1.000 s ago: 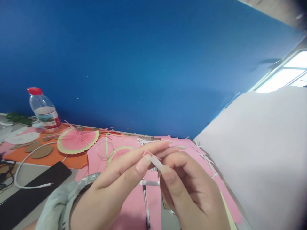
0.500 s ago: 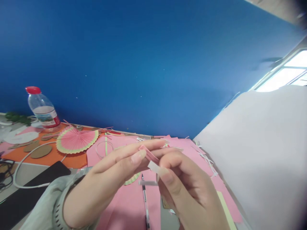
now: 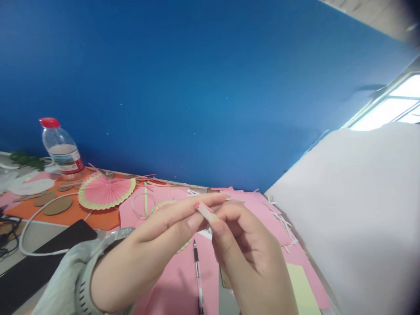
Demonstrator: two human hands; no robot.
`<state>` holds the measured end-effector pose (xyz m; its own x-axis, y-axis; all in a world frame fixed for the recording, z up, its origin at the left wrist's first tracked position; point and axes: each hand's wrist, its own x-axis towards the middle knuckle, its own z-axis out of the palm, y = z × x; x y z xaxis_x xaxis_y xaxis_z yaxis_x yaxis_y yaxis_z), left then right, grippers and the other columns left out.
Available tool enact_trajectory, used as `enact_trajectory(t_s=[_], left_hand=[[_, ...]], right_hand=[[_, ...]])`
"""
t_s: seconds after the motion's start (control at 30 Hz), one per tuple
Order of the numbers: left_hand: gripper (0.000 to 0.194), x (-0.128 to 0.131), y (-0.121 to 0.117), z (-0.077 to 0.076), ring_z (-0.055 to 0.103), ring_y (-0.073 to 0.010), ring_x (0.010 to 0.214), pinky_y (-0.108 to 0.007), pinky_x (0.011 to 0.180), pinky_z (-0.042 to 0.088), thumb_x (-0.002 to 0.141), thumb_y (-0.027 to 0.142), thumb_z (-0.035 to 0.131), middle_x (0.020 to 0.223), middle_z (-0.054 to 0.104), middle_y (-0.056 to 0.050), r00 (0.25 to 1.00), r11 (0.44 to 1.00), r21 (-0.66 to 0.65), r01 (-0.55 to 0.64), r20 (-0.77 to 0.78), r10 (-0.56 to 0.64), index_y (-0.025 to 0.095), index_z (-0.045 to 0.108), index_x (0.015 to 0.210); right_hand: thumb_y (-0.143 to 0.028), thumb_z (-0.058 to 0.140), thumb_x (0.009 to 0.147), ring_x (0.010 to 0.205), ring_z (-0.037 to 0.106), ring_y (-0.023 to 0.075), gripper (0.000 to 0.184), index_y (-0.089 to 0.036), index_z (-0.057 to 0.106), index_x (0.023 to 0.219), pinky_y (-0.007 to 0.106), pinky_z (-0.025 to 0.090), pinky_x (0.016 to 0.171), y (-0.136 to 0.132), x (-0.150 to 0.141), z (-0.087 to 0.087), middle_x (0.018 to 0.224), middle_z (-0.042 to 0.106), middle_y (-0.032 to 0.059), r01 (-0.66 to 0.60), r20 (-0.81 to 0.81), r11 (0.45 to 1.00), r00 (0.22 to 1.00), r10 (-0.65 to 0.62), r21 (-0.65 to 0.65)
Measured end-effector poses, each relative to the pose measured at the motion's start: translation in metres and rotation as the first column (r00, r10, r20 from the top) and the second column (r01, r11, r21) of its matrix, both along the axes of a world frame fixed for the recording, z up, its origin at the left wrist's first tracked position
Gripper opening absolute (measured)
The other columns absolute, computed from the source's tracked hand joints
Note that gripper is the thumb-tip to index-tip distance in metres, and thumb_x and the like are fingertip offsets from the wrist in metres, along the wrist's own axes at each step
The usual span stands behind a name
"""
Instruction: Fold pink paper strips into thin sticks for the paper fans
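My left hand (image 3: 160,236) comes in from the lower left, thumb and fingers closed on a small piece of folded pink paper (image 3: 199,204). Only a narrow pink edge shows between the fingers; the rest is hidden. My right hand (image 3: 249,245) pinches a short white strip (image 3: 206,211), which lies along the pink edge. Whether the strip is tape or paper I cannot tell. Below both hands, a pen (image 3: 197,267) with a black grip rests on pink paper sheets (image 3: 173,284).
A pleated pink fan with a yellow rim (image 3: 108,190) lies on orange paper (image 3: 105,218), near cardboard discs (image 3: 58,205). Behind stands a red-capped bottle (image 3: 62,148). A black phone-like slab (image 3: 49,253) with a white cable lies left. A blue partition (image 3: 197,87) rises behind the table.
My right hand has moved slightly up and left, bringing the white strip onto the pink paper's edge. The strip stood apart from it before. My left hand has barely moved.
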<state>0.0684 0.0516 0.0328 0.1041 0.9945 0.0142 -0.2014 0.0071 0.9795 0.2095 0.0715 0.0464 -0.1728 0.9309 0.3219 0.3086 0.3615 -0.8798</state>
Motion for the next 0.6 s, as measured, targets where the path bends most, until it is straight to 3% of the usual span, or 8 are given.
enact_trajectory(t_s=[0.27, 0.47, 0.6], left_hand=[[0.028, 0.0008, 0.0006, -0.0005, 0.042, -0.0219, 0.134, -0.034, 0.113, 0.035, 0.093, 0.036, 0.052, 0.133, 0.059, 0.010, 0.994, 0.997, 0.053, -0.050, -0.096, 0.055, 0.043, 0.068, 0.114], [0.027, 0.0029, -0.0005, 0.0023, 0.043, -0.0270, 0.133, -0.043, 0.110, 0.037, 0.090, 0.040, 0.055, 0.131, 0.061, 0.005, 0.997, 0.997, -0.019, -0.068, -0.047, 0.067, 0.039, 0.070, 0.112], [0.023, 0.0091, 0.0019, 0.0038, 0.053, -0.0230, 0.124, -0.033, 0.105, 0.044, 0.090, 0.037, 0.057, 0.122, 0.067, 0.006, 0.987, 0.986, 0.113, -0.124, -0.092, 0.135, 0.040, 0.072, 0.107]], right_hand=[[-0.035, 0.053, 0.093, 0.057, 0.050, 0.0124, 0.026, -0.022, 0.057, 0.070, 0.023, 0.032, 0.046, 0.0004, -0.0010, 0.0003, 0.058, 0.052, -0.0021, 0.001, 0.021, 1.000, 1.000, -0.001, -0.011], [-0.038, 0.051, 0.093, 0.057, 0.050, 0.0126, 0.029, -0.021, 0.055, 0.069, 0.023, 0.028, 0.041, -0.0004, -0.0010, 0.0001, 0.060, 0.053, -0.0011, 0.013, 0.028, 0.999, 1.000, -0.012, -0.045], [-0.035, 0.050, 0.094, 0.056, 0.050, 0.0127, 0.025, -0.022, 0.057, 0.073, 0.023, 0.031, 0.044, 0.0003, 0.0003, -0.0003, 0.058, 0.051, -0.0020, -0.001, 0.023, 1.000, 1.000, 0.002, -0.005]])
